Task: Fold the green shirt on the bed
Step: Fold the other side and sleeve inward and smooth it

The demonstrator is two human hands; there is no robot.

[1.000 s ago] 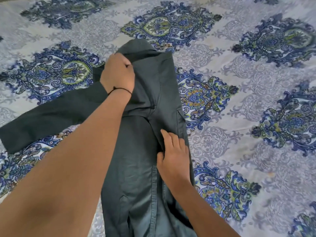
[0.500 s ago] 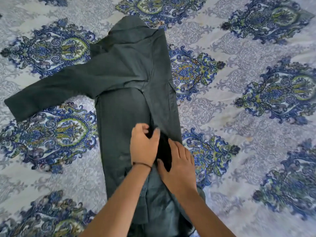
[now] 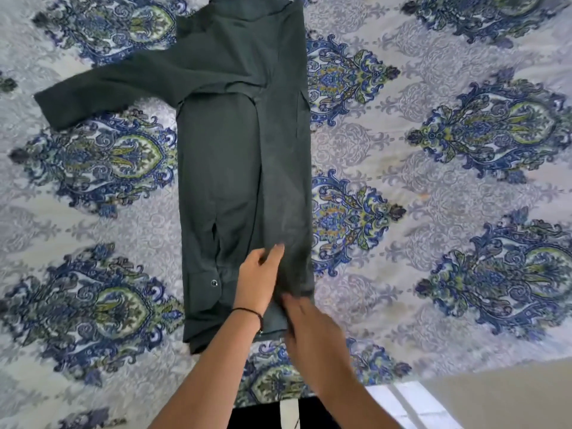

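The dark green shirt (image 3: 223, 168) lies lengthwise on the bed, collar at the far end and hem towards me. Its right side is folded over the middle, and one sleeve (image 3: 102, 88) sticks out to the left. My left hand (image 3: 258, 275), with a black band at the wrist, rests on the lower part of the shirt, fingers stretched along the edge of the folded panel. My right hand (image 3: 301, 317) is blurred and lies at the hem's right corner; its fingertips are hidden against the cloth.
The bedsheet (image 3: 433, 181) is pale grey with blue and green ornaments. The bed's near edge runs across the bottom right, with beige floor (image 3: 510, 397) and a white striped item (image 3: 411, 400) beyond it.
Both hands have slid down the shirt from the collar and middle to the hem. The view has pulled back, and the whole shirt with its folded right side shows.
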